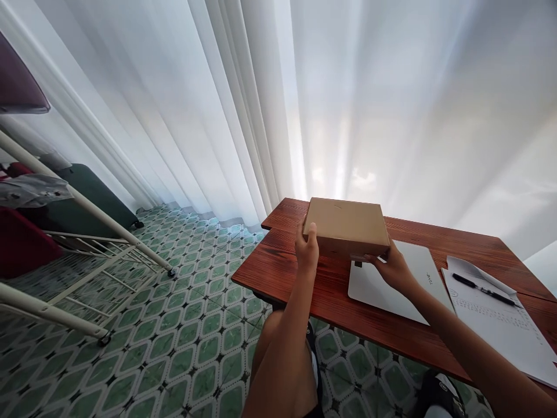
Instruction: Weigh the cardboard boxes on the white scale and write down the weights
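Observation:
A flat brown cardboard box (346,225) is held just above a reddish wooden table (287,267), near its far left part. My left hand (307,249) grips the box's left near corner, thumb on the side. My right hand (394,270) holds the box's right near edge from below. Under the box's right side lies a closed white laptop (378,287) flat on the table.
Printed white papers (500,325) with a black pen (481,288) lie at the table's right. A white curtain (304,104) hangs behind. On the left, a white metal rack (87,232) and a dark suitcase (93,200) stand on the green patterned tile floor (174,325).

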Action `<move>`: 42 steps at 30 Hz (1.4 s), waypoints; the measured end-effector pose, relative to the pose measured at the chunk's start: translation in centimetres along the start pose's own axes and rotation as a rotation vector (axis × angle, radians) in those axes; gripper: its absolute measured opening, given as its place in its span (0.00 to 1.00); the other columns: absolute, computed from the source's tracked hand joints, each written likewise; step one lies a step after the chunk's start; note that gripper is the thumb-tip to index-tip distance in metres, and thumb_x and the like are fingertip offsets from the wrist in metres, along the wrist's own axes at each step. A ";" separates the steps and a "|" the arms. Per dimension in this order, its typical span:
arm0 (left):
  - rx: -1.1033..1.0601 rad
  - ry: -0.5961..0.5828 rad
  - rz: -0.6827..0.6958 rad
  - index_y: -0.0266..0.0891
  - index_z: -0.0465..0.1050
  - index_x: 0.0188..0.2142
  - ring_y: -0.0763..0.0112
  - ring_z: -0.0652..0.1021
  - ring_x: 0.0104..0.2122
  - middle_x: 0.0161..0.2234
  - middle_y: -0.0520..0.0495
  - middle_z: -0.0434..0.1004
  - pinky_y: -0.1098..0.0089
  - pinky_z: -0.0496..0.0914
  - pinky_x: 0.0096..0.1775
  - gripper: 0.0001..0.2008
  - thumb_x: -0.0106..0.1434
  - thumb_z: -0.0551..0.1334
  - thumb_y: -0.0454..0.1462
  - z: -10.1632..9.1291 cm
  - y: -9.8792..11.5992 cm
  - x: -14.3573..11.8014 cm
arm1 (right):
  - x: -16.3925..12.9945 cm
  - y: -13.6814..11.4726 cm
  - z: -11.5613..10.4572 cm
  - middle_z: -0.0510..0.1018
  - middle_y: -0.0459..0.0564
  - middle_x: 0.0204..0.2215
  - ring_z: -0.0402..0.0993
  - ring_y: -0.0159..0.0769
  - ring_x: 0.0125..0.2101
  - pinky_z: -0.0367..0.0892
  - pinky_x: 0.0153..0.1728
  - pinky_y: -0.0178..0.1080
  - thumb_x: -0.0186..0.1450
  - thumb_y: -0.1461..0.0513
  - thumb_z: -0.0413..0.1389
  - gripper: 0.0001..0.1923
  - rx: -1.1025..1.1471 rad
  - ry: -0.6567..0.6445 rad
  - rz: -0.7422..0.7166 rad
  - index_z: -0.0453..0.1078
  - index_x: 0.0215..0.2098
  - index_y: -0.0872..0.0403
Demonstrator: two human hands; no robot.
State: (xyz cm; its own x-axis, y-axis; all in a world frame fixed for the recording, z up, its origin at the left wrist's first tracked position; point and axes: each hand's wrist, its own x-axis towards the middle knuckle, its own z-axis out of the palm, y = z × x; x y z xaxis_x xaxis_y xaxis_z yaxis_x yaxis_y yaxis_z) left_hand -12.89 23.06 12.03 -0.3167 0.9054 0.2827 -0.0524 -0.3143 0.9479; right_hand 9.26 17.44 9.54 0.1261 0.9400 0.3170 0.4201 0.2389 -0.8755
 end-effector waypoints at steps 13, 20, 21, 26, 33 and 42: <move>0.224 0.118 0.004 0.41 0.72 0.57 0.55 0.71 0.60 0.59 0.43 0.73 0.58 0.65 0.61 0.21 0.66 0.59 0.42 -4.3 0.8 2.2 | 1.5 0.3 5.7 0.77 0.54 0.50 0.73 0.51 0.51 0.74 0.49 0.55 0.61 0.51 0.63 0.36 0.070 -0.139 0.034 0.57 0.64 0.48; 0.252 0.110 -0.053 0.41 0.71 0.57 0.53 0.72 0.58 0.58 0.42 0.74 0.57 0.66 0.60 0.21 0.66 0.59 0.42 -5.6 0.2 2.4 | 1.4 1.1 7.2 0.75 0.55 0.52 0.72 0.51 0.52 0.74 0.50 0.54 0.61 0.49 0.63 0.38 0.102 -0.156 0.043 0.57 0.64 0.49; 0.247 0.107 -0.058 0.41 0.71 0.58 0.53 0.72 0.59 0.58 0.42 0.73 0.57 0.66 0.60 0.21 0.66 0.60 0.42 -5.7 0.0 2.4 | 1.4 1.0 7.4 0.75 0.55 0.53 0.72 0.51 0.53 0.74 0.50 0.54 0.61 0.49 0.63 0.38 0.116 -0.163 0.043 0.57 0.64 0.49; 0.217 0.114 -0.091 0.40 0.70 0.58 0.53 0.71 0.59 0.59 0.41 0.72 0.57 0.67 0.60 0.22 0.65 0.60 0.41 -6.2 -0.4 2.4 | 1.1 0.5 7.8 0.77 0.56 0.49 0.74 0.52 0.49 0.75 0.46 0.54 0.59 0.47 0.64 0.39 0.100 -0.164 0.050 0.59 0.64 0.49; 0.225 0.109 -0.129 0.38 0.71 0.57 0.53 0.73 0.58 0.58 0.41 0.73 0.60 0.69 0.57 0.22 0.64 0.60 0.40 -6.5 -0.3 2.5 | 0.9 0.2 7.7 0.77 0.56 0.49 0.75 0.50 0.47 0.75 0.45 0.53 0.59 0.48 0.63 0.40 0.066 -0.160 0.049 0.58 0.65 0.49; 0.236 0.077 -0.176 0.36 0.68 0.61 0.55 0.70 0.61 0.62 0.41 0.70 0.61 0.67 0.60 0.25 0.66 0.59 0.39 -6.5 0.0 2.3 | 0.7 1.1 7.7 0.76 0.56 0.51 0.74 0.52 0.49 0.74 0.46 0.54 0.60 0.50 0.63 0.39 0.026 -0.157 0.059 0.58 0.65 0.48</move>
State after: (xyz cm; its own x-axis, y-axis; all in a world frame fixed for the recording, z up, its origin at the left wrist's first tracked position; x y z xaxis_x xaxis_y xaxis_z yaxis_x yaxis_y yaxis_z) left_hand -19.78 23.29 11.68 -0.3934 0.9130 0.1079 0.1060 -0.0715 0.9918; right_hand 2.83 20.20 6.00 0.0073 0.9785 0.2061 0.3926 0.1868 -0.9006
